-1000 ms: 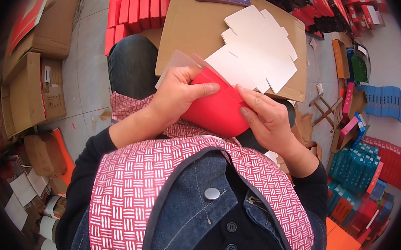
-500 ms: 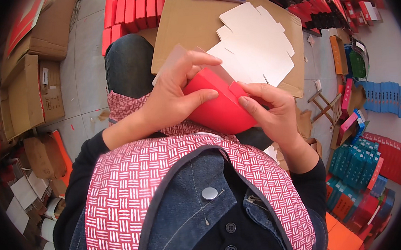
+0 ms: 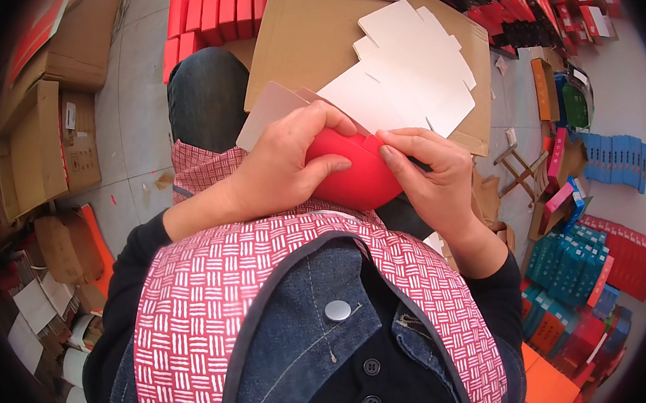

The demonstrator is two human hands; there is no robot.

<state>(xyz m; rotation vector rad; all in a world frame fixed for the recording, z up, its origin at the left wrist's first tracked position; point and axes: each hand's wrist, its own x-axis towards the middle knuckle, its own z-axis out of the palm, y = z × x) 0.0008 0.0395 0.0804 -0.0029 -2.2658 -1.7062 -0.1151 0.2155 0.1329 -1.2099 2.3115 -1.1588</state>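
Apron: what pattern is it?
White basket-weave strokes on a red apron, seen in the head view.

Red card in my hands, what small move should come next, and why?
Probably fold the small flap down with the right hand: it seems to stick up from the red card, near that hand's grip, while the left hand holds the other side.
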